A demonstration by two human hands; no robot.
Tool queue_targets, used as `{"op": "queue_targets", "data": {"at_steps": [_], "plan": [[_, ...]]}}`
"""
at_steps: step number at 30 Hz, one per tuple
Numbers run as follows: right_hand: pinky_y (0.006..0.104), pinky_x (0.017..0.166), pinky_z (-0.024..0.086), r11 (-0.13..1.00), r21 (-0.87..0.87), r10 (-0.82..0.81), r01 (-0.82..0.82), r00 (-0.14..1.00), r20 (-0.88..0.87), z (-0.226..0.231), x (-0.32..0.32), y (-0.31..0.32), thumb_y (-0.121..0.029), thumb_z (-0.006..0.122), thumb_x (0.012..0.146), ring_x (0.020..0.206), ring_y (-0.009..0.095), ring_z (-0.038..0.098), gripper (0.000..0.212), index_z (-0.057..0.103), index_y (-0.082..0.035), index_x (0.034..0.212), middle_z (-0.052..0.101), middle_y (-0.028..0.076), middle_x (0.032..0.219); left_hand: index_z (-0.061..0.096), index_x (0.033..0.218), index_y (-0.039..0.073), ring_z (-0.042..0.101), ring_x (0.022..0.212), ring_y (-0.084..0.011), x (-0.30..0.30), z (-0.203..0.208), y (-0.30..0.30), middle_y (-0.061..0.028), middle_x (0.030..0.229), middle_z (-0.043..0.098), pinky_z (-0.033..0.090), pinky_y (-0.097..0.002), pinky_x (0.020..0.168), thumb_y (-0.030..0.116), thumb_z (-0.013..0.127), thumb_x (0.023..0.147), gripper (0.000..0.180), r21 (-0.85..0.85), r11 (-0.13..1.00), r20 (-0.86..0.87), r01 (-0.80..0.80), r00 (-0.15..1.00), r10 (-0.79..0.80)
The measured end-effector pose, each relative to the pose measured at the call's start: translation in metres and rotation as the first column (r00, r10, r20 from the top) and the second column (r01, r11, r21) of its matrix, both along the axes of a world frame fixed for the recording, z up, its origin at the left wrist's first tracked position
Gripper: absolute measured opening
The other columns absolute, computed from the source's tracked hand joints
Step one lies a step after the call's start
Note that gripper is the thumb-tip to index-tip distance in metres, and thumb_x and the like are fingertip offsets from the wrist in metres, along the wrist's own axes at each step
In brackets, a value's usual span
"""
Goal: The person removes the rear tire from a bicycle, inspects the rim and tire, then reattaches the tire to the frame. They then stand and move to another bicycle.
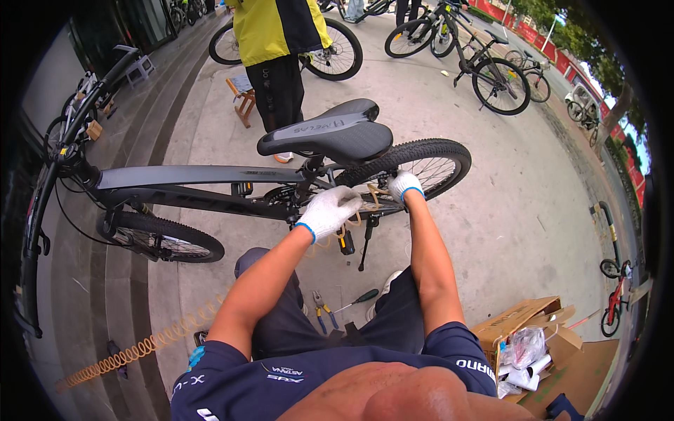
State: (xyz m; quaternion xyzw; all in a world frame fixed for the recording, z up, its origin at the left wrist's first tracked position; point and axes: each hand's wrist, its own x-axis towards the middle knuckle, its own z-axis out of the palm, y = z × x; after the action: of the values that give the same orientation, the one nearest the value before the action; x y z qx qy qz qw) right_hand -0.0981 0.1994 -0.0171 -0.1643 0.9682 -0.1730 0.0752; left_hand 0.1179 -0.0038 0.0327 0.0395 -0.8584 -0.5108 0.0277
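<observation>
Work sits around the rear of a matt grey and black mountain bicycle (210,184), which stands on its kickstand on the pavement just in front of the seated person. The bicycle looks largely put together: both knobbly wheels, the black padded saddle (330,132) and the handlebar are in place, so I judge only adjustment near the back wheel to be left. The left hand (328,210), in a white knitted glove, is curled closed at the frame under the saddle; what it holds I cannot tell. The right hand (404,184), gloved likewise, is pressed to the black rear tyre (428,151), its fingers hidden. Blue-handled pliers (322,309) and a green-handled screwdriver (357,300) lie unused on the ground between the knees. The chain and gear parts are lost behind the hands.
</observation>
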Motion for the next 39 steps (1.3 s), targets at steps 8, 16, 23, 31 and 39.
{"op": "queue_targets", "data": {"at_steps": [8, 16, 23, 31, 39], "plan": [[0.0517, 0.107, 0.058, 0.981, 0.185, 0.053, -0.054, 0.999, 0.009, -0.032, -0.023, -0.005, -0.036, 0.053, 0.104, 0.125, 0.047, 0.071, 0.048, 0.08, 0.0, 0.122, 0.074, 0.032, 0.13, 0.078, 0.127, 0.004, 0.079, 0.107, -0.0292, -0.001, -0.003, -0.001, -0.0166, 0.116, 0.082, 0.06, -0.0413, 0.096, 0.04, 0.073, 0.103, 0.044, -0.043, 0.999, 0.02, 0.005, 1.0, -0.005], [0.0524, 0.113, 0.053, 0.992, -0.009, -0.124, 0.124, 0.991, 0.041, -0.011, -0.009, -0.008, -0.046, 0.051, 0.107, 0.129, 0.047, 0.068, 0.058, 0.08, 0.002, 0.121, 0.071, 0.032, 0.134, 0.079, 0.126, 0.004, 0.079, 0.103, -0.0295, 0.0, -0.003, 0.0, -0.0168, 0.114, 0.083, 0.061, -0.0419, 0.094, 0.04, 0.073, 0.102, 0.044, -0.081, 0.996, -0.001, 0.027, 1.0, -0.027], [0.0501, 0.114, 0.055, 0.99, 0.06, -0.132, 0.127, 0.987, 0.088, -0.001, -0.009, -0.011, -0.04, 0.053, 0.107, 0.132, 0.043, 0.069, 0.051, 0.08, -0.003, 0.129, 0.071, 0.026, 0.141, 0.078, 0.128, 0.001, 0.078, 0.112, -0.0297, 0.002, -0.003, -0.006, -0.0189, 0.122, 0.081, 0.058, -0.0399, 0.102, 0.034, 0.071, 0.106, 0.04, -0.17, 0.984, -0.004, 0.045, 0.999, -0.047], [0.0502, 0.116, 0.054, 0.977, 0.123, -0.189, 0.172, 0.971, 0.144, -0.006, -0.018, -0.005, -0.034, 0.058, 0.104, 0.139, 0.041, 0.066, 0.048, 0.078, -0.005, 0.135, 0.068, 0.023, 0.148, 0.079, 0.127, 0.003, 0.08, 0.107, -0.0331, 0.003, -0.007, -0.005, -0.0201, 0.117, 0.082, 0.061, -0.0423, 0.096, 0.041, 0.075, 0.101, 0.046, -0.128, 0.992, 0.007, 0.018, 1.0, -0.017], [0.0453, 0.063, 0.063, 0.991, 0.059, 0.086, -0.118, 0.916, 0.391, 0.048, 0.044, -0.002, -0.037, 0.062, 0.102, 0.068, 0.032, 0.077, 0.046, 0.078, 0.006, 0.107, 0.078, 0.02, 0.091, 0.06, 0.153, 0.005, 0.07, 0.133, -0.0321, 0.01, 0.001, 0.0, -0.0208, 0.151, 0.063, 0.058, -0.0434, 0.111, 0.037, 0.086, 0.09, 0.076, -0.165, 0.983, -0.062, 0.08, 0.994, -0.091]]}}
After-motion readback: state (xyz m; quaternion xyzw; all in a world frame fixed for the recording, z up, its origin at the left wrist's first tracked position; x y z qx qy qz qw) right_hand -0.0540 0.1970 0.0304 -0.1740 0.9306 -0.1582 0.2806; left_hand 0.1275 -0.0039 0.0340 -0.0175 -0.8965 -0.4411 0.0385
